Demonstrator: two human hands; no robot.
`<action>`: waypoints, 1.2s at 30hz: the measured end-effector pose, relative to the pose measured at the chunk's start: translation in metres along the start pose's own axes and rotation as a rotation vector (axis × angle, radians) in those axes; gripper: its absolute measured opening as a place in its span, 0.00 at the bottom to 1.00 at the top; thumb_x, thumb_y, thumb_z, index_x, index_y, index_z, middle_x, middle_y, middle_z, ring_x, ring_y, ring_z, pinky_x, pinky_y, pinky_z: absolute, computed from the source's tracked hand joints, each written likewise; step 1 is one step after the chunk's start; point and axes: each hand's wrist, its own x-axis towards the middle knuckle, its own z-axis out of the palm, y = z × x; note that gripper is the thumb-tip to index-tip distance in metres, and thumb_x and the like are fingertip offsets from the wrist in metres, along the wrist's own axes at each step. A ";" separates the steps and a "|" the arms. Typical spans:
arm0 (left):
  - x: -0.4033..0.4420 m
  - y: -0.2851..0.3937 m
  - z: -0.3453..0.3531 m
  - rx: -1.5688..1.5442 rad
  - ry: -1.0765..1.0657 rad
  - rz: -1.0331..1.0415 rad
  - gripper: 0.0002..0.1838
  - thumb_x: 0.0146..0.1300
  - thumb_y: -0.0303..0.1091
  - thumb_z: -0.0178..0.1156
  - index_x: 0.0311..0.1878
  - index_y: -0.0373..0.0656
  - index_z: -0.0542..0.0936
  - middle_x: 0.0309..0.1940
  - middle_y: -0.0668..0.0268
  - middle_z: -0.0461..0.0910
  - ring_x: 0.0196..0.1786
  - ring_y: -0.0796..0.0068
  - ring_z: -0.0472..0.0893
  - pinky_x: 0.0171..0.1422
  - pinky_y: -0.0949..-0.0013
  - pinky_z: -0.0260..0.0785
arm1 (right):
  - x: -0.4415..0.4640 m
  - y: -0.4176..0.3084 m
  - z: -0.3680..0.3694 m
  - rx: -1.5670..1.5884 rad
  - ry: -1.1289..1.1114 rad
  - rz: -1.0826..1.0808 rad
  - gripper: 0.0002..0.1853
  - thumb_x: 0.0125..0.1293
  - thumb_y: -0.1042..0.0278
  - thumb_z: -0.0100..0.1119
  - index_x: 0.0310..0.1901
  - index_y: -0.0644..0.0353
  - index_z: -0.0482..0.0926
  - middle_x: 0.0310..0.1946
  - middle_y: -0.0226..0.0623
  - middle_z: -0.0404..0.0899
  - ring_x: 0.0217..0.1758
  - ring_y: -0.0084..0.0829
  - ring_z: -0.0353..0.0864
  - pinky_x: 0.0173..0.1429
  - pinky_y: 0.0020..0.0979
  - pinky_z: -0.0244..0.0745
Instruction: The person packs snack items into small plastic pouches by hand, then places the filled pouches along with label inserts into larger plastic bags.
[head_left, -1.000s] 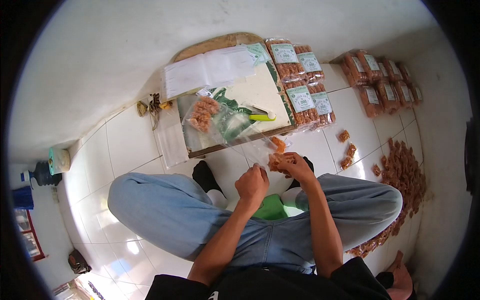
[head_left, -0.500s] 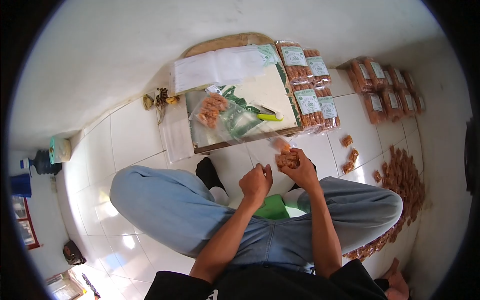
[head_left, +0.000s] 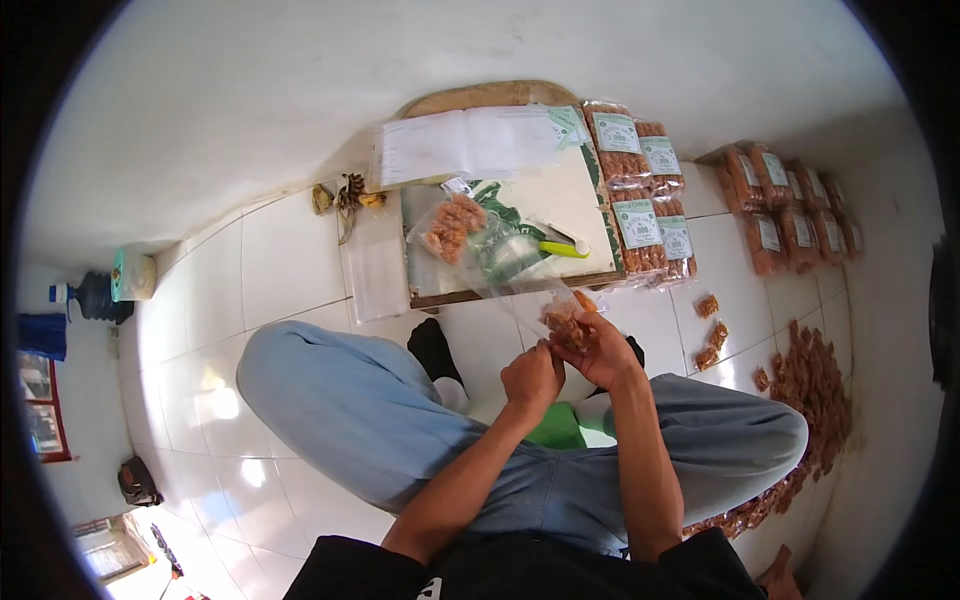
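Note:
A long clear plastic bag [head_left: 510, 268] stretches from the low table toward me, with reddish-brown snack pieces [head_left: 455, 228] bunched in its far end. My left hand [head_left: 533, 380] is closed, pinching the near edge of this bag. Just right of it, my right hand [head_left: 603, 352] is closed around a few small snack packets [head_left: 565, 325] at the bag's near end. The two hands almost touch. Partly hidden by the fingers, the packets cannot be told apart. A lime-green-handled tool [head_left: 564, 249], perhaps a stapler, lies on the table.
Labelled snack packs [head_left: 638, 232] stand at the low table's [head_left: 540, 200] right side, with more packs [head_left: 790, 215] by the wall. White sheets [head_left: 470, 143] cover the table's back. Loose packets [head_left: 810, 385] are heaped on the right floor. A green object [head_left: 555, 430] sits between my legs.
My hands have come closer together. The right hand has turned, bringing the packets up against the bag's near end. The whole view has shifted slightly.

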 end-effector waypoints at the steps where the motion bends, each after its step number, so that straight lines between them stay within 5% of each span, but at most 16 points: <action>1: 0.000 0.000 0.000 -0.019 -0.014 -0.002 0.14 0.69 0.38 0.50 0.35 0.40 0.79 0.29 0.54 0.84 0.32 0.50 0.84 0.34 0.47 0.75 | 0.003 0.000 0.002 0.055 -0.028 0.010 0.19 0.70 0.64 0.55 0.58 0.62 0.72 0.47 0.40 0.81 0.48 0.39 0.84 0.54 0.39 0.84; 13: 0.007 0.003 -0.011 -0.094 -0.030 -0.054 0.16 0.72 0.38 0.45 0.37 0.40 0.79 0.31 0.52 0.84 0.33 0.48 0.84 0.35 0.45 0.73 | 0.043 0.024 -0.006 -0.237 -0.196 -0.346 0.17 0.73 0.63 0.53 0.59 0.59 0.73 0.51 0.34 0.79 0.47 0.26 0.78 0.52 0.32 0.73; 20: 0.006 0.001 -0.008 -0.138 -0.034 0.005 0.14 0.71 0.38 0.47 0.39 0.40 0.79 0.31 0.53 0.84 0.34 0.49 0.84 0.37 0.46 0.74 | 0.034 0.004 0.009 -0.003 -0.263 -0.172 0.23 0.74 0.59 0.51 0.67 0.60 0.69 0.59 0.40 0.76 0.56 0.34 0.78 0.61 0.36 0.73; 22: 0.005 0.000 -0.005 -0.142 -0.022 0.019 0.13 0.70 0.37 0.48 0.39 0.40 0.79 0.31 0.53 0.83 0.34 0.49 0.84 0.37 0.46 0.74 | 0.027 -0.004 0.017 0.043 -0.269 -0.085 0.22 0.72 0.64 0.56 0.64 0.61 0.69 0.50 0.38 0.80 0.52 0.35 0.82 0.54 0.35 0.78; 36: 0.004 0.009 -0.040 -0.041 -0.152 0.011 0.12 0.63 0.39 0.56 0.32 0.41 0.81 0.30 0.54 0.83 0.34 0.50 0.83 0.38 0.50 0.75 | 0.055 0.011 0.018 0.027 -0.317 -0.120 0.22 0.72 0.61 0.56 0.63 0.62 0.70 0.57 0.37 0.77 0.56 0.31 0.80 0.62 0.34 0.77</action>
